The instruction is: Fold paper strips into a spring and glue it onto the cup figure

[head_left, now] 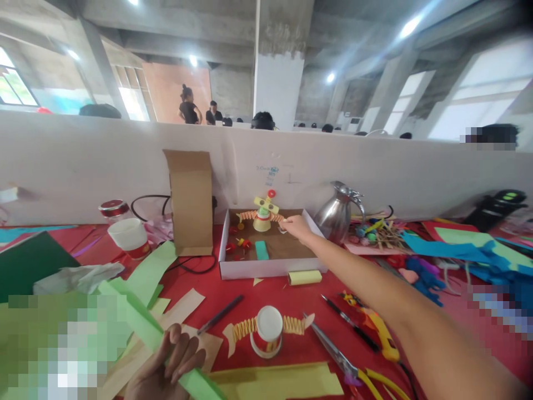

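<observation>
Right hand point(296, 226) is extended into the shallow box point(266, 269), fingers pinching the paper spring arm of the small cup figure point(262, 216) standing at the box's far end. Left hand point(166, 369) is clenched around a folded green paper strip point(141, 325) near the body. Just behind the right forearm lie scissors point(339, 355) and a second cup figure point(268, 331). Risk: a pull could tear the arm or topple the light figure.
</observation>
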`<state>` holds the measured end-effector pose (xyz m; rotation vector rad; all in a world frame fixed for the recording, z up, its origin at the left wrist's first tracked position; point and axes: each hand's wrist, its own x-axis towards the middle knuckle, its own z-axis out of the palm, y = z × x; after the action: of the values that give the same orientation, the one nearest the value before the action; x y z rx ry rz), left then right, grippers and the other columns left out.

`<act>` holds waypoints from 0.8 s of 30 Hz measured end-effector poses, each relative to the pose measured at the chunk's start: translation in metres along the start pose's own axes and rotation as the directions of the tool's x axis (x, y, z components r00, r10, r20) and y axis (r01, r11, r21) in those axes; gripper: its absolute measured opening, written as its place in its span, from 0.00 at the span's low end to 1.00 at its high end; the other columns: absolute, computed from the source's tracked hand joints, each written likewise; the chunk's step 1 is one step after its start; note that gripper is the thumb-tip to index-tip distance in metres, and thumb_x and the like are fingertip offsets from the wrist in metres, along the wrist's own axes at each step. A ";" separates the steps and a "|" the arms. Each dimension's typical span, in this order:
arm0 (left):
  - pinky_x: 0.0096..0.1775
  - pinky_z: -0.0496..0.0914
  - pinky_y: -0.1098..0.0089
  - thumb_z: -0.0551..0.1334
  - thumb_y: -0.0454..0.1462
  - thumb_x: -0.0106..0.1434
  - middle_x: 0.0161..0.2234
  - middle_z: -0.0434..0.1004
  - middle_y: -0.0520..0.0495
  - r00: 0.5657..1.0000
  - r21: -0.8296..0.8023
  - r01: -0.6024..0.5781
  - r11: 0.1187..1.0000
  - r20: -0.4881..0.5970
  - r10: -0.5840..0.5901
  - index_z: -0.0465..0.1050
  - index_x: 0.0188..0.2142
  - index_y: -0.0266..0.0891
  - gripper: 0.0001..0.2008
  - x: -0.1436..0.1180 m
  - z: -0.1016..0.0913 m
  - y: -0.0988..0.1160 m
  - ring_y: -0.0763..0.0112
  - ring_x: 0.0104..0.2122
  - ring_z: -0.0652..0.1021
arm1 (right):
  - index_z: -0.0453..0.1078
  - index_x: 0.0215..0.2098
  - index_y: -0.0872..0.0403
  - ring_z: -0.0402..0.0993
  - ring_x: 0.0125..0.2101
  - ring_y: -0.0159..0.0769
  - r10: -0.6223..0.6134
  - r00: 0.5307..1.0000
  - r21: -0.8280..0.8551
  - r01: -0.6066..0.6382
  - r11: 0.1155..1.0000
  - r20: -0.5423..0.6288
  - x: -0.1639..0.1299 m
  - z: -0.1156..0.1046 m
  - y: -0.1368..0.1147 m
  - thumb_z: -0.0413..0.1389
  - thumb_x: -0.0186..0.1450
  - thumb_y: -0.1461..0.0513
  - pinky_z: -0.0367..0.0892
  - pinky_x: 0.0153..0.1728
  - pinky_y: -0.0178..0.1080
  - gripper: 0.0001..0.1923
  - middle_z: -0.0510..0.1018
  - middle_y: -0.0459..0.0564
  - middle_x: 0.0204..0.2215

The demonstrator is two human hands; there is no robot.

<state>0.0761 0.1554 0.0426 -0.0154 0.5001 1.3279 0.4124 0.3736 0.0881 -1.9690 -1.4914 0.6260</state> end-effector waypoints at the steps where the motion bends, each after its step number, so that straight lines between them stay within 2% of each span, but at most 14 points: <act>1: 0.20 0.61 0.78 0.62 0.27 0.58 0.20 0.50 0.57 1.000 0.004 -0.004 1.000 0.026 0.003 0.63 0.29 0.37 0.08 0.000 0.000 -0.001 0.81 0.18 0.59 | 0.68 0.53 0.55 0.73 0.47 0.44 -0.010 1.000 -0.022 0.010 1.000 -0.015 -0.007 -0.008 -0.001 0.56 0.69 0.55 0.73 0.45 0.48 0.18 0.72 0.52 0.52; 3: 0.21 0.61 0.78 0.61 0.27 0.59 0.20 0.50 0.58 0.997 0.023 -0.017 1.000 0.077 0.015 0.64 0.29 0.37 0.08 0.001 -0.001 0.000 0.81 0.18 0.58 | 0.69 0.54 0.55 0.72 0.48 0.44 -0.049 0.998 -0.057 0.047 0.997 -0.038 -0.024 -0.026 -0.005 0.56 0.69 0.56 0.71 0.48 0.48 0.17 0.73 0.53 0.53; 5: 0.21 0.60 0.78 0.61 0.28 0.60 0.20 0.48 0.58 0.991 0.062 -0.033 0.998 0.128 0.025 0.64 0.29 0.36 0.07 0.002 -0.001 0.002 0.81 0.18 0.57 | 0.66 0.58 0.55 0.70 0.53 0.47 -0.115 0.993 -0.074 0.112 0.991 -0.039 -0.049 -0.044 -0.009 0.58 0.67 0.60 0.65 0.53 0.47 0.22 0.72 0.57 0.56; 7: 0.21 0.60 0.77 0.62 0.30 0.61 0.20 0.47 0.58 0.981 0.125 -0.081 0.989 0.184 0.057 0.65 0.29 0.36 0.06 0.002 0.001 0.001 0.80 0.19 0.56 | 0.63 0.62 0.58 0.68 0.56 0.48 -0.190 0.982 -0.071 0.189 0.979 -0.005 -0.086 -0.060 -0.014 0.59 0.64 0.62 0.62 0.55 0.44 0.28 0.71 0.61 0.58; 9: 0.22 0.62 0.76 0.63 0.34 0.61 0.21 0.48 0.57 0.961 0.185 -0.174 0.967 0.245 0.126 0.66 0.30 0.37 0.07 -0.004 0.005 -0.006 0.78 0.20 0.56 | 0.69 0.56 0.59 0.70 0.54 0.44 -0.284 0.957 -0.051 0.288 0.956 0.063 -0.136 -0.068 -0.017 0.57 0.65 0.63 0.61 0.56 0.42 0.22 0.74 0.59 0.55; 11: 0.25 0.64 0.73 0.64 0.37 0.62 0.22 0.51 0.56 0.938 0.226 -0.253 0.941 0.294 0.182 0.67 0.30 0.38 0.08 -0.015 0.010 -0.025 0.77 0.22 0.58 | 0.75 0.48 0.53 0.73 0.51 0.39 -0.400 0.903 -0.003 0.406 0.914 0.158 -0.197 -0.064 -0.018 0.57 0.65 0.62 0.61 0.55 0.39 0.13 0.79 0.52 0.50; 13: 0.28 0.66 0.72 0.64 0.40 0.62 0.23 0.53 0.54 0.932 0.250 -0.245 0.937 0.326 0.156 0.67 0.30 0.39 0.09 -0.032 0.013 -0.053 0.76 0.24 0.60 | 0.75 0.48 0.51 0.75 0.47 0.41 -0.541 0.803 0.117 0.529 0.840 0.253 -0.259 -0.049 -0.012 0.56 0.67 0.56 0.65 0.50 0.41 0.14 0.80 0.52 0.46; 14: 0.28 0.65 0.71 0.63 0.41 0.63 0.23 0.51 0.55 0.927 0.245 -0.233 0.941 0.347 0.140 0.67 0.30 0.39 0.10 -0.041 0.013 -0.068 0.76 0.23 0.59 | 0.75 0.48 0.50 0.75 0.46 0.43 -0.542 0.791 0.162 0.518 0.840 0.283 -0.286 -0.037 -0.006 0.57 0.66 0.53 0.66 0.48 0.41 0.15 0.80 0.52 0.45; 16: 0.30 0.66 0.69 0.60 0.43 0.65 0.23 0.50 0.54 0.929 0.270 -0.168 0.948 0.366 0.061 0.66 0.29 0.39 0.12 -0.059 0.012 -0.097 0.74 0.24 0.60 | 0.74 0.47 0.50 0.76 0.40 0.40 -0.509 0.790 0.315 0.414 0.854 0.342 -0.331 -0.013 0.009 0.57 0.67 0.54 0.67 0.40 0.37 0.14 0.81 0.51 0.41; 17: 0.31 0.66 0.69 0.59 0.43 0.66 0.23 0.50 0.54 0.927 0.265 -0.153 0.952 0.372 0.046 0.66 0.29 0.39 0.13 -0.068 0.010 -0.109 0.74 0.25 0.60 | 0.74 0.45 0.51 0.76 0.38 0.39 -0.483 0.806 0.383 0.350 0.855 0.343 -0.347 -0.001 0.017 0.56 0.67 0.55 0.67 0.38 0.36 0.12 0.81 0.50 0.38; 18: 0.31 0.66 0.69 0.58 0.43 0.67 0.23 0.50 0.54 0.927 0.253 -0.146 0.956 0.372 0.043 0.66 0.28 0.39 0.13 -0.076 0.007 -0.119 0.74 0.25 0.60 | 0.74 0.40 0.52 0.76 0.36 0.38 -0.451 0.841 0.414 0.312 0.855 0.298 -0.359 0.009 0.025 0.54 0.68 0.55 0.66 0.37 0.36 0.11 0.81 0.49 0.36; 19: 0.31 0.65 0.70 0.58 0.42 0.67 0.24 0.50 0.54 0.927 0.233 -0.150 0.961 0.372 0.054 0.66 0.29 0.39 0.12 -0.083 0.005 -0.127 0.74 0.25 0.60 | 0.74 0.38 0.53 0.75 0.35 0.37 -0.417 0.869 0.452 0.269 0.850 0.266 -0.368 0.018 0.032 0.53 0.69 0.55 0.66 0.35 0.35 0.11 0.80 0.49 0.34; 21: 0.31 0.65 0.71 0.57 0.41 0.68 0.24 0.50 0.54 0.924 0.189 -0.167 0.967 0.374 0.087 0.66 0.30 0.39 0.11 -0.094 0.002 -0.137 0.75 0.24 0.59 | 0.72 0.38 0.53 0.74 0.35 0.37 -0.379 0.893 0.552 0.194 0.811 0.242 -0.379 0.030 0.044 0.54 0.68 0.53 0.65 0.35 0.35 0.13 0.79 0.49 0.34; 24: 0.32 0.67 0.70 0.57 0.40 0.68 0.24 0.52 0.54 0.921 0.173 -0.159 0.972 0.381 0.083 0.66 0.30 0.39 0.10 -0.102 0.003 -0.143 0.76 0.25 0.59 | 0.68 0.38 0.54 0.71 0.24 0.31 -0.360 0.869 0.680 0.039 0.733 0.338 -0.386 0.037 0.058 0.53 0.67 0.48 0.63 0.26 0.32 0.17 0.76 0.45 0.26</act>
<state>0.1941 0.0259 0.0430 0.4357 0.3113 1.3560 0.3255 -0.0036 0.0288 -1.1251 -1.4345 1.3668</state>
